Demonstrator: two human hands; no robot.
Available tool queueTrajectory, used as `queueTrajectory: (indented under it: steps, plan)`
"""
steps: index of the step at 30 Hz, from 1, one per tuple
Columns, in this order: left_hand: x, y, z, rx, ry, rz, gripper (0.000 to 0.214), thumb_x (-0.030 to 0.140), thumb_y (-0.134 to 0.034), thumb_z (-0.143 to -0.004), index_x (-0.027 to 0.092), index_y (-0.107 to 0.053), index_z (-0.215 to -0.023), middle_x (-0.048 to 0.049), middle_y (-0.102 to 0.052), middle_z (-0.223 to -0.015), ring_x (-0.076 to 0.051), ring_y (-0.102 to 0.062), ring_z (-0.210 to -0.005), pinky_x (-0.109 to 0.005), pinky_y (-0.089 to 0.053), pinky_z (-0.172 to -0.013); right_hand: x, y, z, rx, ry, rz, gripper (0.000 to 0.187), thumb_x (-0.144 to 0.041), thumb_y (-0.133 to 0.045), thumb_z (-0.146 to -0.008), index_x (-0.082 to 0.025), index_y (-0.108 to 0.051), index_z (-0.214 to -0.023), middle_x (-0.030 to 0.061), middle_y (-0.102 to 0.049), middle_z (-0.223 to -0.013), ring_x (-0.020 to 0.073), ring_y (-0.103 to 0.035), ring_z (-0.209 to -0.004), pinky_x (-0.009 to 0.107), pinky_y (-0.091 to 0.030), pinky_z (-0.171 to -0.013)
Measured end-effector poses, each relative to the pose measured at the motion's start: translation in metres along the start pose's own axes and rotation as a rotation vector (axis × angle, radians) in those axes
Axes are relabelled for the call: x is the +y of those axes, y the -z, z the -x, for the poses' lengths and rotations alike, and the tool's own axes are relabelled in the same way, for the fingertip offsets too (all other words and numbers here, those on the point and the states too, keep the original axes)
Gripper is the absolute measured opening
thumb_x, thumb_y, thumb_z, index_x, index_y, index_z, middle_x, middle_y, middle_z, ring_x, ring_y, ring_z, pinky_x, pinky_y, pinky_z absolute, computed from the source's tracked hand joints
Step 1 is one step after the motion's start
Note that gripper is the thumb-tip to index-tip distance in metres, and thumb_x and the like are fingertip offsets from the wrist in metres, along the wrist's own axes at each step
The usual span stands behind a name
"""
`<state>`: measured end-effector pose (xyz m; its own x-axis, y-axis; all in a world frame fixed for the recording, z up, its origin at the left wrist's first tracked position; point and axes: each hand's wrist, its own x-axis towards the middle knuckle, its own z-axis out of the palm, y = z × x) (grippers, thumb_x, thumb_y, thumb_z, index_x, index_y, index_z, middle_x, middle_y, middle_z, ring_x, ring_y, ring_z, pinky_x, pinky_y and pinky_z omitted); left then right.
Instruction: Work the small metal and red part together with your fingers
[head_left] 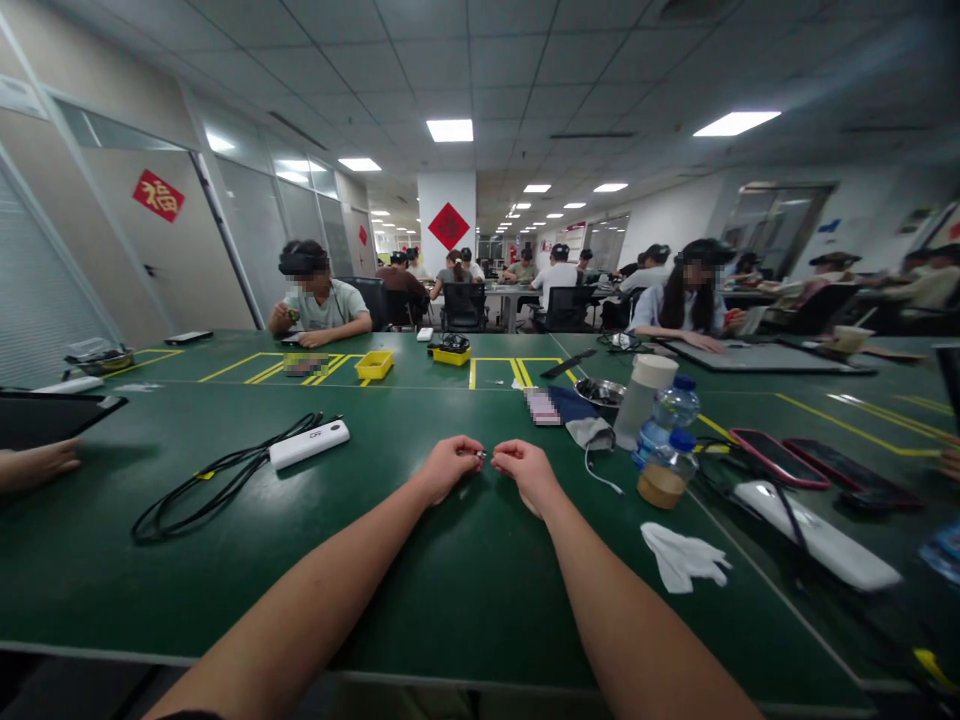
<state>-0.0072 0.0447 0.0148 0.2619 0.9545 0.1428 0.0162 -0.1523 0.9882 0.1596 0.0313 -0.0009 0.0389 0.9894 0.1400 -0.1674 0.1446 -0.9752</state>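
Note:
My left hand (448, 464) and my right hand (529, 470) rest close together on the green table (420, 590), both curled into loose fists. Between their fingertips sits a tiny metallic piece (481, 456), pinched from both sides; it is too small to name. Both forearms stretch from the near table edge toward the middle.
A white power bank (309, 443) with a black cable (202, 485) lies to the left. To the right stand plastic bottles (670, 455), a white cloth (684, 556), phones (778, 458) and a metal bowl (600, 390). Yellow trays (374, 364) sit farther back. Other people work across the table; another person's hand (37, 464) is at far left.

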Motion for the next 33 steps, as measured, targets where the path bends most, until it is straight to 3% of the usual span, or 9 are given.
queueTrajectory:
  steps: [9, 20, 24, 29, 33]
  plan:
    - [-0.009, 0.001, 0.0, 0.013, 0.003, -0.033, 0.022, 0.022, -0.07, -0.071, 0.016, -0.07, -0.092, -0.0045, -0.071, -0.078, -0.014, -0.064, -0.068, -0.025, -0.048, -0.065, -0.002, 0.003, -0.004, -0.097, -0.084, -0.041, 0.023, -0.025, -0.078, -0.062, -0.018, -0.065, -0.08, 0.0033, -0.07, -0.074, 0.0159, -0.065, -0.068, 0.03, -0.05, -0.069]
    - [-0.007, 0.002, 0.002, -0.042, 0.045, -0.072, 0.022, 0.019, -0.066, -0.073, 0.015, -0.07, -0.095, -0.0065, -0.072, -0.081, -0.017, -0.066, -0.072, -0.027, -0.049, -0.067, -0.004, 0.0, 0.001, -0.118, -0.056, 0.129, 0.017, -0.03, -0.075, -0.07, -0.019, -0.064, -0.077, 0.0027, -0.069, -0.069, 0.0178, -0.066, -0.066, 0.031, -0.051, -0.067]
    - [0.004, 0.003, 0.007, -0.065, 0.007, -0.197, 0.024, 0.02, -0.059, -0.079, 0.015, -0.07, -0.1, -0.0052, -0.072, -0.082, -0.016, -0.065, -0.073, -0.028, -0.049, -0.068, -0.008, -0.001, 0.002, -0.164, -0.04, 0.261, 0.017, -0.032, -0.073, -0.071, -0.018, -0.062, -0.073, -0.0007, -0.064, -0.061, 0.0145, -0.061, -0.055, 0.028, -0.047, -0.057]
    - [0.01, -0.003, 0.017, 0.007, -0.132, -0.413, 0.027, 0.02, -0.055, -0.082, 0.018, -0.072, -0.103, -0.0058, -0.071, -0.099, -0.018, -0.064, -0.088, -0.03, -0.048, -0.08, -0.014, -0.002, 0.006, -0.216, -0.058, 0.348, 0.014, -0.03, -0.068, -0.075, -0.018, -0.061, -0.074, -0.0008, -0.063, -0.066, 0.014, -0.062, -0.056, 0.027, -0.047, -0.057]
    - [0.008, -0.006, 0.021, 0.014, -0.123, -0.443, 0.025, 0.022, -0.056, -0.083, 0.018, -0.071, -0.102, -0.0062, -0.071, -0.099, -0.018, -0.064, -0.086, -0.031, -0.049, -0.079, -0.017, -0.002, 0.011, -0.256, -0.062, 0.43, 0.007, -0.025, -0.062, -0.078, -0.018, -0.061, -0.08, 0.0004, -0.065, -0.07, 0.0142, -0.062, -0.058, 0.027, -0.047, -0.057]
